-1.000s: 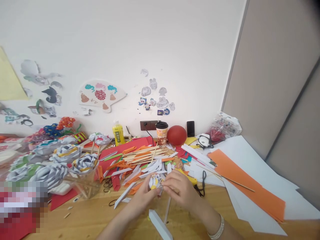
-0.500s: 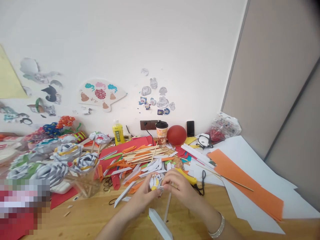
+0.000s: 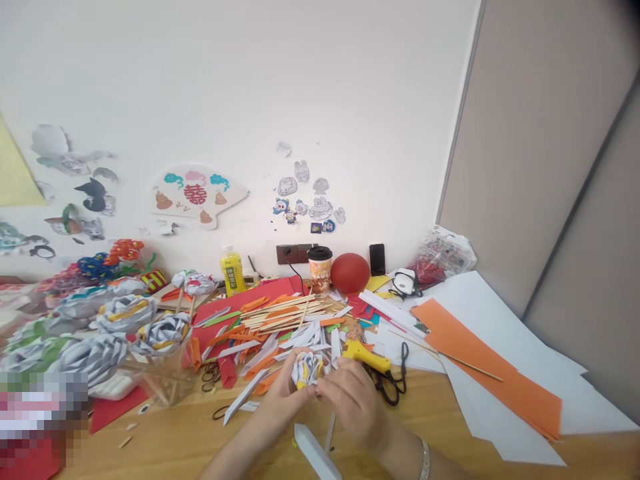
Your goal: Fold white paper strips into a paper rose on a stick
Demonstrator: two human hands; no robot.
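A white and yellow folded paper flower [image 3: 307,369] is held above the near middle of the table. My left hand [image 3: 286,393] wraps round it from the left, thumb at its lower edge. At its lower right side, the fingers of my right hand [image 3: 350,397] are pinched together; what lies between them is hidden. A thin pale stick [image 3: 331,432] shows below the hands. Beside it, a white folded paper strip [image 3: 316,453] lies on the wood. Just beyond my right hand is a yellow glue gun [image 3: 367,356] with a black cord.
Wooden sticks [image 3: 283,312] and loose paper strips [image 3: 310,332] are heaped behind the hands. Finished paper flowers [image 3: 165,331] crowd the left. A lidded cup [image 3: 320,270], yellow bottle [image 3: 233,271] and red balloon [image 3: 351,273] stand by the wall. Orange sheets [image 3: 490,367] lie right.
The flower has turned so its face shows more fully. My right hand has shifted down along its right side, uncovering more of the glue gun. The view has swung slightly right.
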